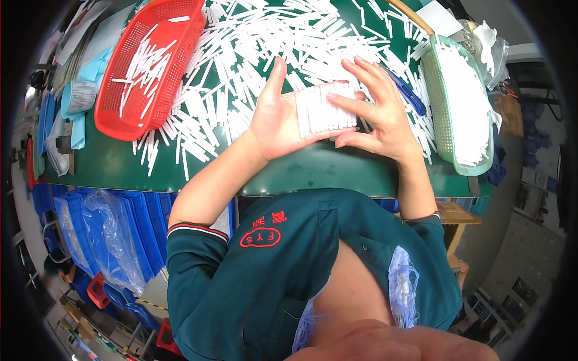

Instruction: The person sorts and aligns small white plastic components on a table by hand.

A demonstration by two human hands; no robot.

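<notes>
My left hand lies palm up with its thumb raised, bearing a neat side-by-side row of short white sticks across the palm and fingers. Over the right end of that row is my right hand, its fingers spread and a fingertip touching the sticks. Whether the sticks are solid or hollow cannot be made out. Around and beyond both hands, a large loose heap of the same white sticks covers the green tabletop.
A red perforated basket with some white sticks stands at the left. At the right is a pale green basket filled with white pieces. A blue pen-like tool lies beside my right hand. Blue bins stand below the table's left side.
</notes>
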